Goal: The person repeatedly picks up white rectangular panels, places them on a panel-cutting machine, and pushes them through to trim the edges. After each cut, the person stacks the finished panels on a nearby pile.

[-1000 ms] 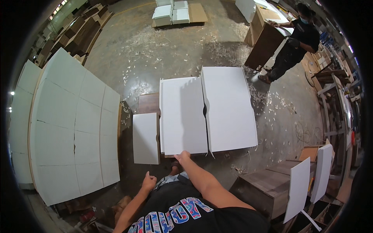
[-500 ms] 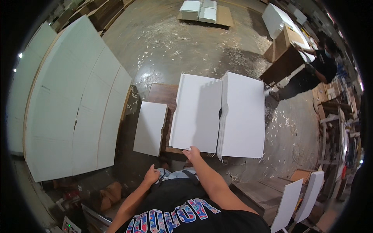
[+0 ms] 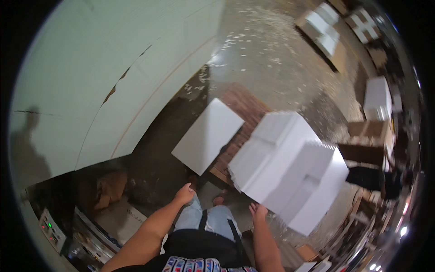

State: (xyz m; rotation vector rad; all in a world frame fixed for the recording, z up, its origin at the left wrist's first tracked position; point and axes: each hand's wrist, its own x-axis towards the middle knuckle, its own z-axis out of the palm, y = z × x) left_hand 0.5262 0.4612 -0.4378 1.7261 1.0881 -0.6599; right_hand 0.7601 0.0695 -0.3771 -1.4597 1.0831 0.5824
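My left hand (image 3: 184, 194) hangs over my left thigh, fingers curled in and thumb up, with no object visible in it. It is nearest to a single white panel (image 3: 209, 136) lying on a brown wooden board (image 3: 247, 102). At the near edge of a larger pile, my right hand (image 3: 258, 211) has its fingers bent against a white panel (image 3: 301, 199); blur softens the grip. That pile also holds a stepped stack of white panels (image 3: 272, 136) with ragged-looking ends. A shadow falls across its top.
A large pale board (image 3: 113, 77) with a cracked seam stands at the left. Control box (image 3: 52, 231) with lit buttons sits lower left, near brown paper (image 3: 111, 188). A co-worker in dark clothes (image 3: 374, 181) is at the right beside a brown cabinet (image 3: 367, 149). Pale scraps litter the floor.
The view has swung to the left, so the pale board fills more of it and the panels appear turned. My right hand stays at the near edge of the white panels; my left remains low.
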